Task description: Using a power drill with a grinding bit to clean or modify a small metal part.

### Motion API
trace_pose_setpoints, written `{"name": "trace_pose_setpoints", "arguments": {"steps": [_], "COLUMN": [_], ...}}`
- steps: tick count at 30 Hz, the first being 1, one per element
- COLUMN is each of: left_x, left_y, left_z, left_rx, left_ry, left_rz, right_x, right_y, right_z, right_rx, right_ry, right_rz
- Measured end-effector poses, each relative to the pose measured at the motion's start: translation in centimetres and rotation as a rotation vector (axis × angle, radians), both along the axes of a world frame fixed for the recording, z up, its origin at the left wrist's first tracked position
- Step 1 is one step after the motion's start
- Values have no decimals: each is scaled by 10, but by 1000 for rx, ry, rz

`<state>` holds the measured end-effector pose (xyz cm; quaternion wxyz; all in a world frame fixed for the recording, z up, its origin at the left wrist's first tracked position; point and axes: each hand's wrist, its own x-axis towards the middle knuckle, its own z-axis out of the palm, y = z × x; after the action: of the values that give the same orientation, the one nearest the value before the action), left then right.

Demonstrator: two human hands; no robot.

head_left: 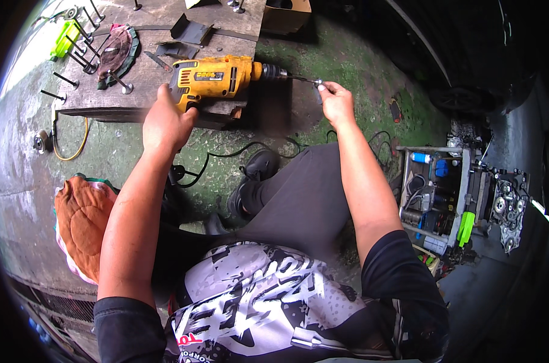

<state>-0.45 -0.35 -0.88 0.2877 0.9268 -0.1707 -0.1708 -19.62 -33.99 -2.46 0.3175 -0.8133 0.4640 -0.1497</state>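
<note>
Here's the yellow power drill [214, 77], over the right end of the wooden tabletop [148, 43], lying on its side with its black chuck [273, 72] pushed out past the edge toward three o'clock. Out of the chuck runs a thin rod [301, 78], and there at its far end is the right hand [339, 104], thumb and fingertips pinched nearly closed around the tip, a small dark scrap [318, 94] showing just below them. Round at seven, the left hand [164, 123] is wrapped firmly on the drill's handle, fingers mostly hidden behind it.

Outward from the drill now! Dark folded sheets [190, 29] lie near it at eleven to twelve, a slim strip [158, 61] close by at ten. At nine, a metal valve [127, 88] stands head down, and past it, nine to ten, there's a stained cloth [117, 51], more upright valves and a bright green object [63, 40].

Off the tabletop: a cardboard box [286, 18] between one and two, a black cord [244, 149] curling over the green floor [341, 54] at five, an orange-brown cloth [85, 212] between seven and eight, and well apart at four, a metal-framed cart [464, 196] packed with cans and parts.
</note>
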Motion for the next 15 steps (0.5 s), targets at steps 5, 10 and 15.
{"name": "trace_pose_setpoints", "arguments": {"steps": [5,10,15], "left_x": [0,-1,-1], "left_y": [1,0,1], "left_z": [-2,0,-3], "left_rx": [-5,-12,-20], "left_ry": [4,-10,-16], "left_rz": [3,-9,-1], "right_x": [-1,-2,0], "right_y": [1,-1,3], "right_z": [2,1,4], "right_rx": [26,-6,-20], "right_ry": [34,-93,-3], "right_rz": [14,-5,-9]}}
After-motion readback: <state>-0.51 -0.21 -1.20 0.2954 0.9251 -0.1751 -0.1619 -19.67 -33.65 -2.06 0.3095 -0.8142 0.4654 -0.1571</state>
